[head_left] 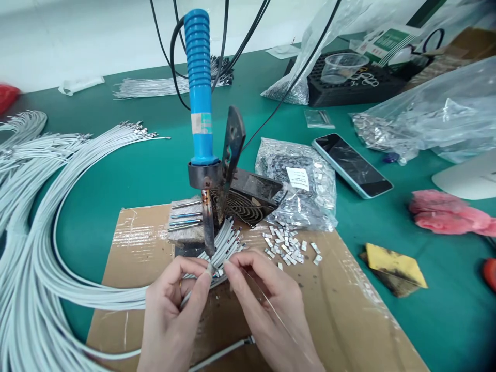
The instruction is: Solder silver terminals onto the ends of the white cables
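Note:
A soldering iron (200,82) with a ribbed blue handle is fixed upright, tip down, in a dark metal stand (231,139). Just below its tip, my left hand (170,310) pinches the end of a white cable (186,298) between thumb and forefinger. My right hand (267,305), to its right, is closed on a thin solder wire (277,312) that trails back over the palm. The fingertips hide the wire's end, so I cannot tell whether it touches the iron. Behind both hands lie more white cable ends (227,243); small metal terminals (290,248) are scattered right of them.
Cardboard (341,315) covers the green table (135,170) under my hands. Thick bundles of white cables (42,248) curve along the left. Rightward are a silver bag (310,194), a phone (354,165), a yellow sponge (395,264) and a pink cloth (445,212).

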`<state>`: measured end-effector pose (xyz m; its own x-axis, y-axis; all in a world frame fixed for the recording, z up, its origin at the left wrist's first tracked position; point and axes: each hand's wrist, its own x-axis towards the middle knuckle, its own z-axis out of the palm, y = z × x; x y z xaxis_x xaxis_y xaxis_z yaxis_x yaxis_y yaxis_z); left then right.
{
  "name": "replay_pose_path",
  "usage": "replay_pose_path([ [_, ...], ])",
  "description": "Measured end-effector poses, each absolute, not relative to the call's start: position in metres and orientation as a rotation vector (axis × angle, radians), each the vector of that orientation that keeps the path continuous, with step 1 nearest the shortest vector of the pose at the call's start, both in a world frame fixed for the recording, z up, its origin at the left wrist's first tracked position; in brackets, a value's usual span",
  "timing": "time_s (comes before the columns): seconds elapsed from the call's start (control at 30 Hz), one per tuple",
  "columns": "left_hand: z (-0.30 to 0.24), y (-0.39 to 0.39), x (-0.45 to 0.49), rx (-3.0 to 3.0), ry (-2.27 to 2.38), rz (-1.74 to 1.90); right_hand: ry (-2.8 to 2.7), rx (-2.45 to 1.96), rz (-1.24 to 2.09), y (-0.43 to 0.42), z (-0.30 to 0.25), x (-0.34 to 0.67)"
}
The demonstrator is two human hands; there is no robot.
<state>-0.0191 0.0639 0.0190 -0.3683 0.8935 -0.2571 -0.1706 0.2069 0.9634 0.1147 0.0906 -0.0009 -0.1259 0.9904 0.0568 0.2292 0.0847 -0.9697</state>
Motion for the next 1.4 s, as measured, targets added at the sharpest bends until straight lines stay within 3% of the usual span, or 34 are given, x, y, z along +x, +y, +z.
replay_pose_path([
  [0.37,0.017,0.067,-0.021,0.809,1.597,1.364,-1.633,-1.295,0.892,0.084,-0.009,0.134],
  [0.73,0.008,0.066,-0.034,0.989,1.592,1.248,-1.572,-1.226,0.95,0.081,0.005,0.122],
  [1.4,0.014,0.07,-0.016,0.856,1.742,1.408,-1.298,-1.271,0.982,0.08,0.005,0.106],
])
